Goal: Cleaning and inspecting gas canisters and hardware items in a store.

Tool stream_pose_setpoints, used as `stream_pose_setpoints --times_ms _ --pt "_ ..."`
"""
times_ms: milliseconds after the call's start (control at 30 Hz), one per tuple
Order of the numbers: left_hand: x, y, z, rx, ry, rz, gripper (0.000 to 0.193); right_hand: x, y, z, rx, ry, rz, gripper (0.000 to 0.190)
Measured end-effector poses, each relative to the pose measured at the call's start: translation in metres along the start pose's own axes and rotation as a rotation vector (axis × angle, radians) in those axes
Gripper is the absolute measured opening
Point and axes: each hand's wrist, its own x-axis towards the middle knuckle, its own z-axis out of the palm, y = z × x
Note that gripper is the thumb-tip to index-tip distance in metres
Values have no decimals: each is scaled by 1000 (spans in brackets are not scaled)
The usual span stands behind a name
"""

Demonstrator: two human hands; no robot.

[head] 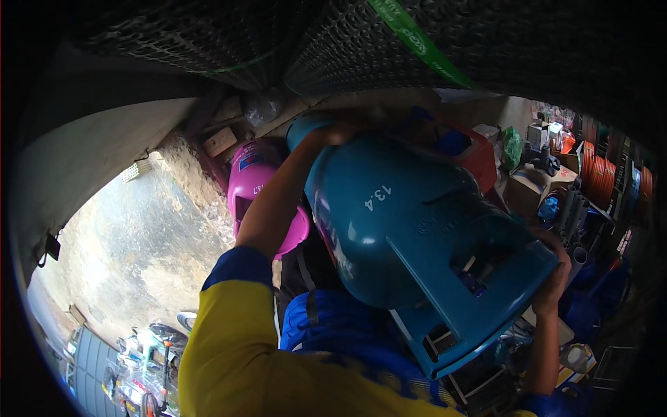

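Note:
A teal metal gas cylinder [359, 208] lies tilted across the view, held up in front of my body between both hands. At its foot end, in shadow, my left hand [341, 133] holds on near the base ring. My right hand [555, 276] grips the outer edge of the handle collar at the lower right. The fingertips of both hands are partly hidden. A pink gas cylinder [250, 182] is beside the teal one, behind my left forearm, with its collar towards me.
Rolls of black plastic mesh [344, 57] with a green strap [411, 39] hang over the top. Right are a red plastic object [482, 161], a cardboard box [539, 182], grey pipes [570, 213] and orange hose coils [599, 174]. A stained wall or floor surface [151, 234] is left.

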Motion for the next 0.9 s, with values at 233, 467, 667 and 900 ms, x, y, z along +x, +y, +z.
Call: stream_pose_setpoints --times_ms 233,467,667,900 --pt "-23 50 -7 11 -18 -34 42 1 1 -1 -19 -21 -23 83" --pt "-123 183 42 208 203 601 36 0 10 7 -50 108 -119 63" --pt "-134 9 61 -466 498 -3 42 -1 25 5 8 117 35 45" --pt "-116 -127 109 -864 922 -144 49 16 93 -17 -40 250 -26 52"
